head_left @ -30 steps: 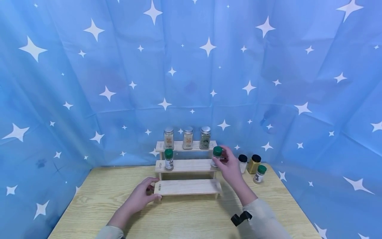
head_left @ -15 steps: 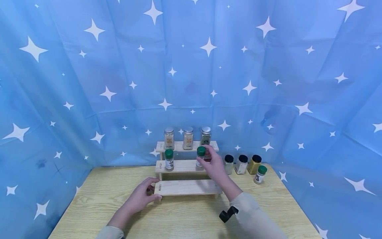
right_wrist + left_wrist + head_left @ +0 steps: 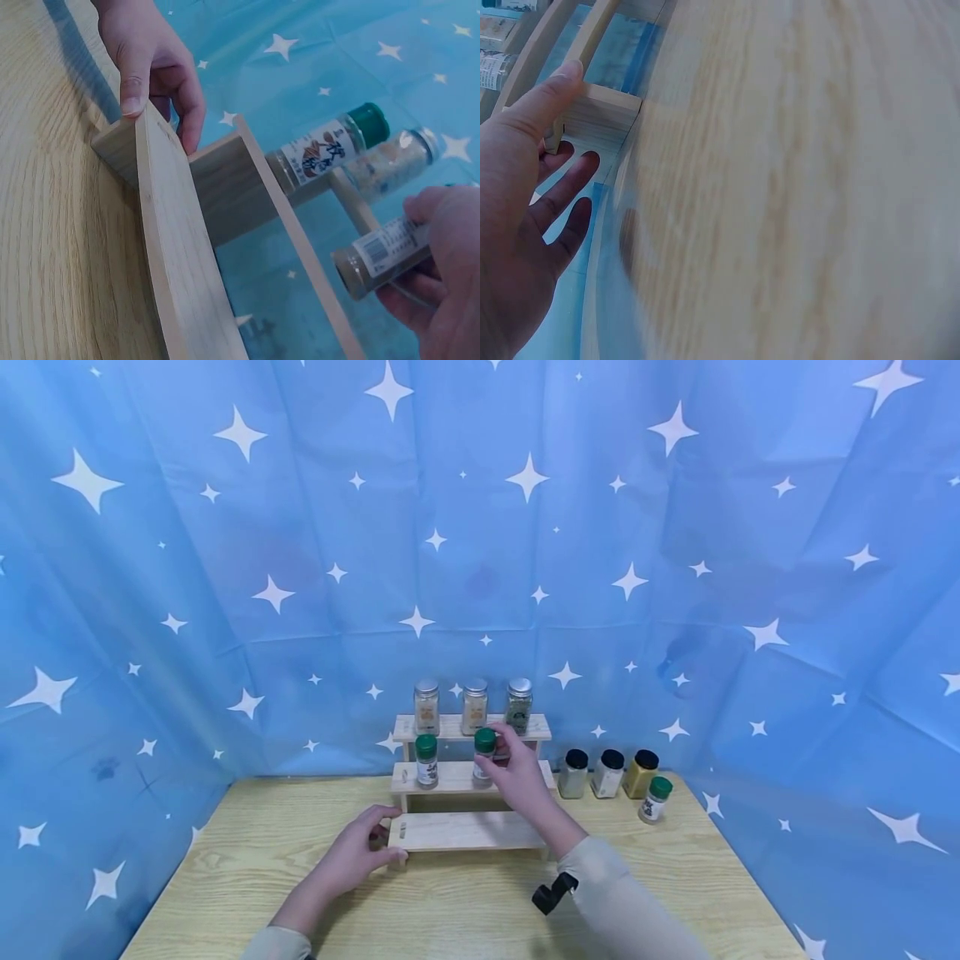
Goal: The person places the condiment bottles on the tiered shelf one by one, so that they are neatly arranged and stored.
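"Starry blue curtain (image 3: 480, 568) behind, wood-grain desk (image 3: 450, 910) below, and on it your three-step wooden rack (image 3: 472, 831). How do you treat the rack?"

"Stop it sliding. Your left hand (image 3: 352, 852) pinches the left end of its lowest step, thumb at the front; a light, steady hold there looks enough."

"And your right hand (image 3: 525, 781)?"

"Its grip is grasping a green-capped jar (image 3: 384, 255) at the middle step, to the right of the other green-capped jar (image 3: 427, 762). You do best to set it down upright, space it to match the silver-lidded jars (image 3: 475, 708) on the top step, and let go only once the base sits flat."

"What can't you make out?"

"Whether that base touches the board: your head view leaves it unclear, and your right wrist view doesn't settle it either. Your hand covers much of the jar's upper part there, and some of your fingers are out of sight behind it. Smallest of all, the print on its label is too fine to read."
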A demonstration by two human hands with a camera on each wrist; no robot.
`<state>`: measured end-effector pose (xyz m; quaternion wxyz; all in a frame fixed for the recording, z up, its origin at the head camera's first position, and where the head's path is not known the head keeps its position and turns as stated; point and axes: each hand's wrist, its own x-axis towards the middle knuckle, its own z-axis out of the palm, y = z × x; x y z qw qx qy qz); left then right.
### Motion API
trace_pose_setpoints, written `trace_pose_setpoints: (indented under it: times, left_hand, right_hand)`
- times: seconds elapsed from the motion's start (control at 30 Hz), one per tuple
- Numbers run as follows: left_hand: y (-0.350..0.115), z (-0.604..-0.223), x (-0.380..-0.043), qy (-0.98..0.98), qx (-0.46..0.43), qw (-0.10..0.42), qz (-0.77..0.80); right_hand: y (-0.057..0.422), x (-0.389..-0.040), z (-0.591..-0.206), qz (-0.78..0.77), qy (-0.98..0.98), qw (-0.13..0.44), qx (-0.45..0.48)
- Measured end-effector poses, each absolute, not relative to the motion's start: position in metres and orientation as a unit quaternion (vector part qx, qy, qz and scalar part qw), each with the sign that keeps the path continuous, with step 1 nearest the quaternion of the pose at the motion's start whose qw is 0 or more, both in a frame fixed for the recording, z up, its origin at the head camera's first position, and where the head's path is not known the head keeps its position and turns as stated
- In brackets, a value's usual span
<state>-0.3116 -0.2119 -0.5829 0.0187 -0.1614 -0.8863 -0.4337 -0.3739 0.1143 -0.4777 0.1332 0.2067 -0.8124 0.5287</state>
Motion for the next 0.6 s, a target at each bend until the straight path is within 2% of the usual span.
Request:
trace_pose_setpoints:
  times: [0.6]
  left_hand:
    - [-0.212,-0.583,-0.312,-0.885,-0.163,0.017,-0.436]
  right_hand:
    - [0.102,-0.379,-0.491,0.514,-0.822,0.132,0.204]
